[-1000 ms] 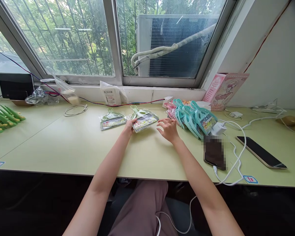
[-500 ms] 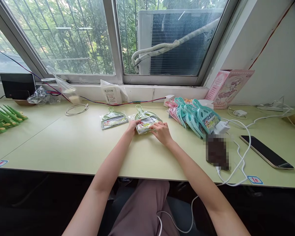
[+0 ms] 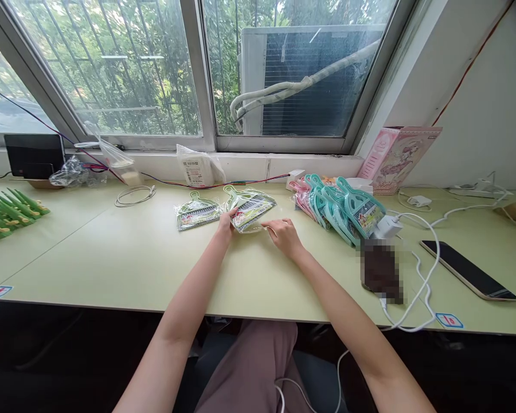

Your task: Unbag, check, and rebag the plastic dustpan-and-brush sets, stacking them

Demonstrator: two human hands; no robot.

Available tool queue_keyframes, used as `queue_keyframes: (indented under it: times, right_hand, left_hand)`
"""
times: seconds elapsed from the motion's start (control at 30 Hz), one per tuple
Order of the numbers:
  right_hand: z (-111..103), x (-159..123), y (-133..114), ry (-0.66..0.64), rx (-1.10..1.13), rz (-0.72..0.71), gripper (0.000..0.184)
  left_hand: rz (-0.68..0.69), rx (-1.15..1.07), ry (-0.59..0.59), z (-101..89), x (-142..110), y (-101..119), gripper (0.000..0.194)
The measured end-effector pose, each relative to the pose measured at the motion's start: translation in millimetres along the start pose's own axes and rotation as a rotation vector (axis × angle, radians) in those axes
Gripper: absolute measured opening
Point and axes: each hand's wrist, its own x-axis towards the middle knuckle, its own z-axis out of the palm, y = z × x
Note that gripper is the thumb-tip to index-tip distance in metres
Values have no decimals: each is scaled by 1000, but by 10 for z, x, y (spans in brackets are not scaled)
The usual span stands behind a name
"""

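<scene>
A small green dustpan-and-brush set (image 3: 250,207) in a clear plastic bag is tilted just above or on the table in front of me. My left hand (image 3: 227,220) grips its left lower edge, fingers closed. At its lower right, my right hand (image 3: 282,235) pinches the loose edge of the clear bag (image 3: 254,230), fingers together. Another bagged green dustpan set (image 3: 198,212) lies flat to the left, close to the held one. Several teal dustpan sets (image 3: 348,206) are piled to the right, with pink ones (image 3: 306,196) beside them.
Green brush-like pieces (image 3: 12,211) lie at the far left of the table (image 3: 112,258). A coiled cable (image 3: 135,195) sits near the window. On the right are a white charger (image 3: 387,226), white cables, a phone (image 3: 468,269), a blurred dark object (image 3: 380,271) and a pink box (image 3: 399,159).
The held dustpan set has shifted slightly left and turned, its handle now pointing more to the left. My right hand has moved from the set's front to the bag's edge.
</scene>
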Motion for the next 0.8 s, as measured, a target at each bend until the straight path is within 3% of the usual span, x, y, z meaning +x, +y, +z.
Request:
queue_keyframes:
  times: [0.13,0.27,0.43,0.63,0.8]
  right_hand:
    - [15,28,94,113,275,172,31]
    - [6,58,128,142,623,410,32]
    - [70,74,135,164,1040,668,34]
    - [174,72,237,397,1246,781,35]
    - [169,81,270,460,1305,925,27]
  left_hand:
    - [73,-28,-39,4,-4,-13,14]
    - [131,23,-82,36,-18,-61,11]
    - [179,116,-190,104,-67,-168,27]
    - [126,198,-343,111,-124,-216,50]
    - [18,266,-422,158,-170,-187,42]
